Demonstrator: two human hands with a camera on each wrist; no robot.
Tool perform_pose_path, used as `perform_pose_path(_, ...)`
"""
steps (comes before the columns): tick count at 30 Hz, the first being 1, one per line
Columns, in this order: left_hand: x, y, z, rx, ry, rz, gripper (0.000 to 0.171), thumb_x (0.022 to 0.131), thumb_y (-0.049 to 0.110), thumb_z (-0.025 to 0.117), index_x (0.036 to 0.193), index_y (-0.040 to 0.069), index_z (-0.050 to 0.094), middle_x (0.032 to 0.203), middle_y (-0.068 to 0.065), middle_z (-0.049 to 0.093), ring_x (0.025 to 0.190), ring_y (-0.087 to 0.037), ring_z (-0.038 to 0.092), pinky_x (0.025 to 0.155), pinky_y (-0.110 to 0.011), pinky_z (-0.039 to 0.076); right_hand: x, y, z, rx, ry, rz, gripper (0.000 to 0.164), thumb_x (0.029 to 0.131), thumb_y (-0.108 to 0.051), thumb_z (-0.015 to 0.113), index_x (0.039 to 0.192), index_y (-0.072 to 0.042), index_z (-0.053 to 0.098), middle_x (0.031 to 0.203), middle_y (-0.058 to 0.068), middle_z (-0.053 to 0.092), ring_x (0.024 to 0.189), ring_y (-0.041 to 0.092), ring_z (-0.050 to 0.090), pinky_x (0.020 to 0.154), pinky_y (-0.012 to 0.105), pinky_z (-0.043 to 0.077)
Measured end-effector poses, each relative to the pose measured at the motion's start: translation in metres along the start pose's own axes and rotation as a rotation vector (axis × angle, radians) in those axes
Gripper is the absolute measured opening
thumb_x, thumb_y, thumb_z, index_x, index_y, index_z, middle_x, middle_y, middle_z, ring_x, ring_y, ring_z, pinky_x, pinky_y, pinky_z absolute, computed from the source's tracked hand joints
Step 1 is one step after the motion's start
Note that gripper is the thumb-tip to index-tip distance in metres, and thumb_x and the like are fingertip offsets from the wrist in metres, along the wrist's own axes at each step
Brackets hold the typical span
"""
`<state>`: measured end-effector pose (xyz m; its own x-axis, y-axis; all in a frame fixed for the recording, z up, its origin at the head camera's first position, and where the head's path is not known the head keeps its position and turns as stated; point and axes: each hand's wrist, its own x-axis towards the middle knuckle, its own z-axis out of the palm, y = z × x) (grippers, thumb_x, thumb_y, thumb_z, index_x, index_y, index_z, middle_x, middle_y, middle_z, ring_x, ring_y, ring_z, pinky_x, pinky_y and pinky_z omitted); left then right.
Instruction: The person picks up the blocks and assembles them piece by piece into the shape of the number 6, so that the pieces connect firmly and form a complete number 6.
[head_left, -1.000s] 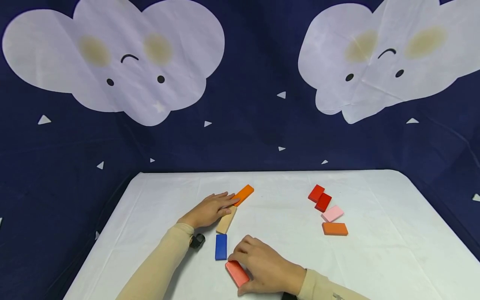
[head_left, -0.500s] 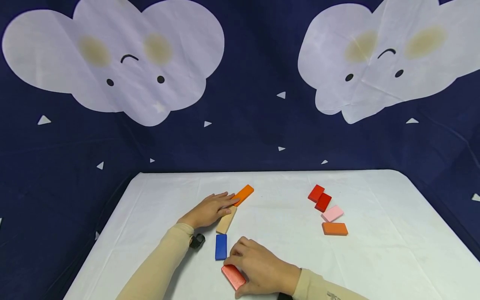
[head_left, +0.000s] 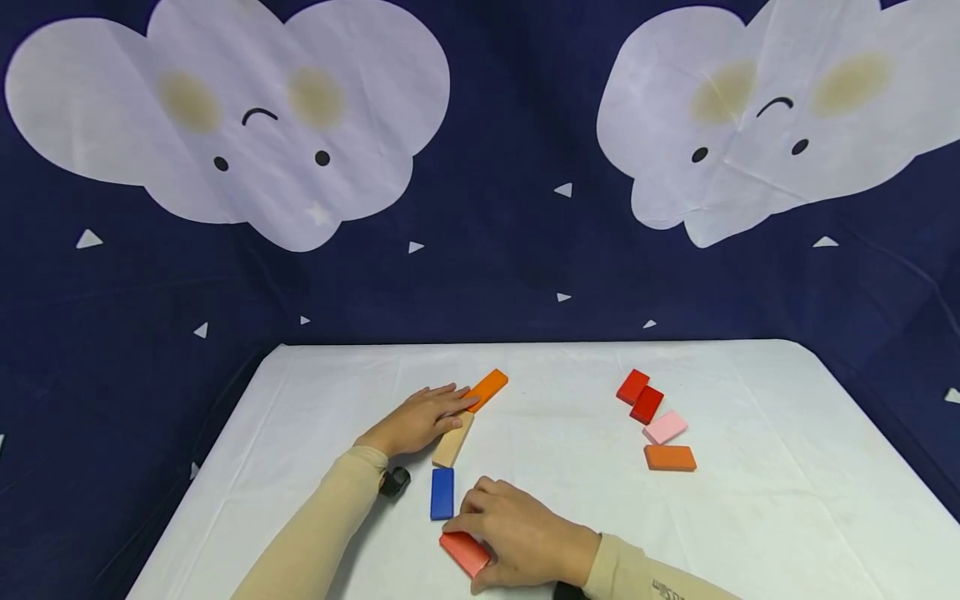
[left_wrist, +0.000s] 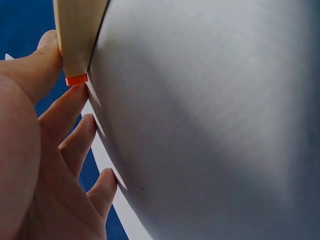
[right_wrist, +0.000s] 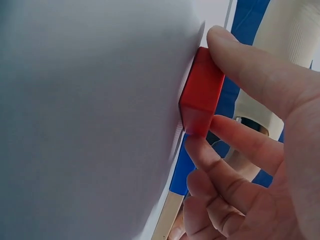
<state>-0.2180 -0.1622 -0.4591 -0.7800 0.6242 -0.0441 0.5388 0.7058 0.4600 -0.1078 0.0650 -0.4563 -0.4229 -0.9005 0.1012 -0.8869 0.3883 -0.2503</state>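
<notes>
A white-covered bench [head_left: 750, 517] stands before a dark blue backdrop printed with smiling clouds.

At left centre, the left hand [head_left: 420, 417] lies flat, fingers straight and together, pressing on a tan block [head_left: 453, 440], with the fingertips reaching the near end of an orange block [head_left: 488, 388]. These two blocks lie end to end in a slanted row, and the flat hand seems to steady them. Whether the thumb rests on the tan block or just beside it is hard to tell from the left wrist view.

Just nearer lies a blue block [head_left: 442, 493], carrying the row toward the viewer.

Nearest of all, the right hand [head_left: 521, 537] pinches a red block [head_left: 465, 552] between thumb and curled fingers [right_wrist: 235, 135], clamped on its sides. The block sits low on the bench, just near and right of the blue one, close to the row's near end.

Well apart on the right, four more blocks lie in a loose curved line: two dark red [head_left: 640, 396], one pink [head_left: 665, 427], one orange [head_left: 670, 457].
</notes>
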Motion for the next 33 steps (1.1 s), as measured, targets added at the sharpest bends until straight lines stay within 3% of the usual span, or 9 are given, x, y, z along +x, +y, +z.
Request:
perform_pose_path(25,0.001,0.002,-0.001,-0.006,0.001,0.01,0.049,0.106,0.032,0.05,0.153,0.02,0.045,0.158,-0.007,0.04,0.149,-0.032,0.03,0.119,-0.06,0.019,-0.004,0.009,-0.002,0.068,-0.015,0.03,0.062,0.079,-0.05,0.084,0.132,-0.024,0.066,0.112,-0.013,0.063,0.107,0.004,0.051,0.094,0.021,0.045)
perform_pose_path(33,0.0,0.003,-0.001,-0.004,0.001,0.006,0.049,0.106,0.032,0.051,0.153,0.019,0.046,0.158,-0.008,0.04,0.149,-0.032,0.03,0.119,-0.06,0.019,-0.016,0.011,-0.013,0.134,0.061,0.093,0.063,0.081,-0.05,0.082,0.134,-0.022,0.064,0.12,-0.011,0.062,0.112,0.005,0.052,0.098,0.027,0.047)
